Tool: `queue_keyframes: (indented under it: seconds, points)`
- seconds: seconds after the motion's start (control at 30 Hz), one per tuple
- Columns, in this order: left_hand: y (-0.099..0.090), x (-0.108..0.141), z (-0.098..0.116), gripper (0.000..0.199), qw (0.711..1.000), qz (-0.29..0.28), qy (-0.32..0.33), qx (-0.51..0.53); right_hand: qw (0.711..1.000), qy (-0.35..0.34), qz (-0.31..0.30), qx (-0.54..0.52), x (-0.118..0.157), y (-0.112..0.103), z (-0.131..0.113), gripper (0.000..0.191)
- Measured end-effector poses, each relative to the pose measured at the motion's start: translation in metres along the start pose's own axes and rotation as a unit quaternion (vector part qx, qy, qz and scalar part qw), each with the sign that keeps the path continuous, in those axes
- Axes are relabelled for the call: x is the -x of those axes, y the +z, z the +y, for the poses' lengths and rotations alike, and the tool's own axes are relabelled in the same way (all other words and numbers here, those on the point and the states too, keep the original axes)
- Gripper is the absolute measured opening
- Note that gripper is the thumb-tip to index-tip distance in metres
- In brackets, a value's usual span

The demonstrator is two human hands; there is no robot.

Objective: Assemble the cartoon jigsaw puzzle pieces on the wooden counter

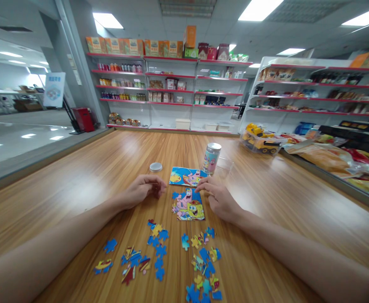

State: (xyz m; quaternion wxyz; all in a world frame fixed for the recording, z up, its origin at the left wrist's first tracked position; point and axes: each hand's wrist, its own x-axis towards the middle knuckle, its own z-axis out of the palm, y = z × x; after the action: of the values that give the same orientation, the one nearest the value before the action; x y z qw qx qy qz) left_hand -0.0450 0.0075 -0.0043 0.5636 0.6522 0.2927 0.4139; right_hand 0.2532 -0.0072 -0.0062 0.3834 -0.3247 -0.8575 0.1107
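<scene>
A partly joined jigsaw puzzle [189, 205] with a pink and a yellow cartoon figure lies between my hands. Just beyond it is a printed picture card [186, 176]. My left hand [144, 188] rests on the table left of the card, its fingers loosely bent, with nothing visible in them. With fingers apart, my right hand [219, 197] reaches over the puzzle's upper right corner and the card's lower right; whether its fingertips press on either is unclear. Loose puzzle pieces lie nearer me, in a left group [135, 257] and a right group [207, 254].
Behind the card stands a cartoon-printed can [211, 158] with a silver top. A round silver lid [156, 167] lies beyond my left hand. Farther right are a clear box of yellow toy vehicles [262, 139] and packaged goods [323, 158]. Stocked shelves [170, 90] line the back.
</scene>
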Motion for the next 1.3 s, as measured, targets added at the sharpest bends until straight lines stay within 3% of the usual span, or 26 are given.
queue_keyframes:
  seconds: [0.2,0.4,0.63,0.87,1.3]
  points:
    - [0.010,0.003,0.002,0.039,0.991,-0.042,0.012,-0.124,0.999,-0.012,-0.042,0.000,0.000,-0.001,-0.003,0.041]
    - [0.014,0.003,0.000,0.042,0.978,-0.065,0.025,-0.197,1.000,0.002,-0.007,-0.010,-0.002,-0.002,-0.008,0.028]
    - [0.013,0.003,0.002,0.040,0.972,-0.074,0.030,-0.222,1.000,0.027,0.003,-0.005,-0.001,0.000,-0.007,0.022]
    - [0.012,0.004,0.001,0.040,0.968,-0.073,0.030,-0.240,1.000,0.017,-0.009,-0.012,0.000,0.000,-0.005,0.029]
    - [0.011,0.004,-0.001,0.039,0.962,-0.075,0.038,-0.259,0.997,0.054,0.016,-0.053,0.001,-0.001,-0.012,0.014]
